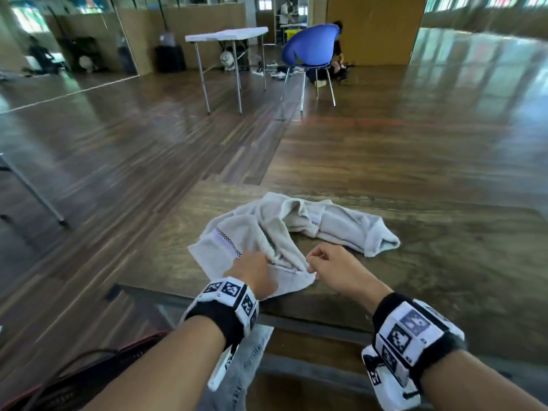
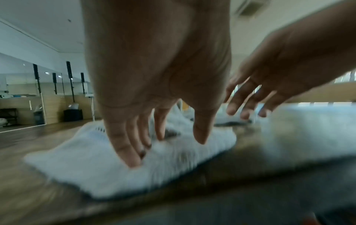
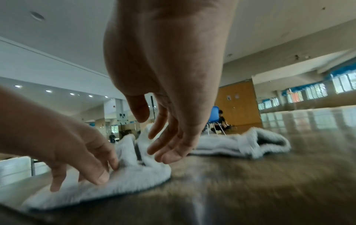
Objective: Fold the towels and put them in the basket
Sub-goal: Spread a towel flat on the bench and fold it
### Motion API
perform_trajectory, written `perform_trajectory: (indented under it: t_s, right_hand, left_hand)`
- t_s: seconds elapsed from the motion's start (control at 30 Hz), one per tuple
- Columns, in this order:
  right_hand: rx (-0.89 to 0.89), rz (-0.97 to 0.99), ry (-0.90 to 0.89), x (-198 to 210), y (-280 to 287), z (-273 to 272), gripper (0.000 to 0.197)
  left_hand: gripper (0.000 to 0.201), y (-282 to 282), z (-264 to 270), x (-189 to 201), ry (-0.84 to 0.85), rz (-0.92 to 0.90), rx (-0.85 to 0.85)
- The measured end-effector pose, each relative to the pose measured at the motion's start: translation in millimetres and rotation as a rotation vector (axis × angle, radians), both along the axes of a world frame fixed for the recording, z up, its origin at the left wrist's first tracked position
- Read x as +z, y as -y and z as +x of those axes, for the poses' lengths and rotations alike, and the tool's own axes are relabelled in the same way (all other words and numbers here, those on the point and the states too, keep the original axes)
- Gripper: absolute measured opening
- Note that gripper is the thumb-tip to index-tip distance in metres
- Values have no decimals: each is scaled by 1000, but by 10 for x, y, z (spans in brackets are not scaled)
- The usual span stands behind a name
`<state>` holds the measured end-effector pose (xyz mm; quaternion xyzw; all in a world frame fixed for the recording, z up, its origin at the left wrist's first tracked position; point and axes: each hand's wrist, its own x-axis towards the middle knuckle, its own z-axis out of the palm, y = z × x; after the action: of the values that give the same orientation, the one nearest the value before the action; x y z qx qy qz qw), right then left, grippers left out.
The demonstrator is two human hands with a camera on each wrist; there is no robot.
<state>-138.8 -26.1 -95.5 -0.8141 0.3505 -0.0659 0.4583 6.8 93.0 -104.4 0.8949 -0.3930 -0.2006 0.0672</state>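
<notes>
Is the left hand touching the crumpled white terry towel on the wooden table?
Touching. In the left wrist view the left hand has its fingertips pressed into the crumpled white terry towel; the right wrist view shows the same contact.

Daylight is pouring in from the windows (image 1: pixel 504 1) along the far right wall and glaring off the polished floor (image 1: pixel 474 69); I am seeing it streak pale across the table (image 3: pixel 269 175) too. The head view is bending at its edges and smearing there. Both wrist views are blurring badly near the lens, my left hand (image 2: pixel 154 68) looming dim and soft, the towel (image 2: pixel 96 167) fuzzing into white
</notes>
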Motion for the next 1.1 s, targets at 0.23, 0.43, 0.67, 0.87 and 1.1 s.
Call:
perform_trajectory:
  t_s: [0.23,0.43,0.67,0.87,1.1]
  right_hand:
    - [-1,-20,-54,-252,-11,-81,22]
    - [110,89,50,-54,-120,-76,81]
    - [-78,-216,266,709,303,-302,9]
    - [-387,-570,487,1466,728,-782,10]
    - [-235,-614,154,1341,659,-1066,50]
  left_hand:
    - [30,94,-2,-34,21,-102,-27]
    - [20,385,-208,644,-344,-519,-11]
    - [22,457,-357,1503,-371,-999,68]
    - [25,409,-331,1809,-238,-1113,86]
    - [34,320,-372,1482,-289,-988,205]
